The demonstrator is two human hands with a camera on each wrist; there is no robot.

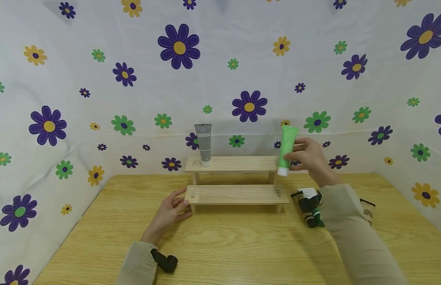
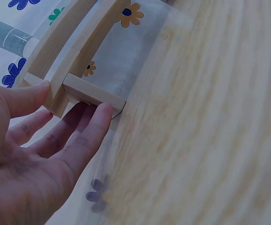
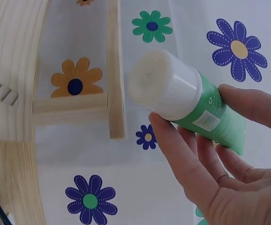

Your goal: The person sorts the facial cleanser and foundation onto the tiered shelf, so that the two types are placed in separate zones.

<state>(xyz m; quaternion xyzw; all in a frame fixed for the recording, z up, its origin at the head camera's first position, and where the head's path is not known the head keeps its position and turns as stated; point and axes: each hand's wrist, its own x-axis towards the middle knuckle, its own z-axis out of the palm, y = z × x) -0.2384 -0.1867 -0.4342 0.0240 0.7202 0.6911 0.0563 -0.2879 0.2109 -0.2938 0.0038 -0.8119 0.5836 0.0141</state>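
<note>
A light green squeeze tube [image 1: 287, 143] with a white cap is held by my right hand [image 1: 310, 157] at the right end of the upper shelf. Its cap [image 3: 161, 86] points down, and thumb and fingers grip the tube's sides in the right wrist view. My left hand [image 1: 169, 211] holds the left end of the two-step wooden rack at its lower shelf [image 1: 234, 194]. In the left wrist view the thumb lies at the board's corner and the fingers touch the leg [image 2: 95, 90]. A grey squeeze tube [image 1: 204, 143] stands cap down on the upper shelf's [image 1: 242, 163] left end.
Several dark tubes [image 1: 306, 209] lie on the wooden table [image 1: 213, 245] right of the rack, partly behind my right sleeve. Another tube [image 1: 368, 209] shows beyond that sleeve. A flower-printed white sheet [image 1: 213, 79] hangs behind and at both sides.
</note>
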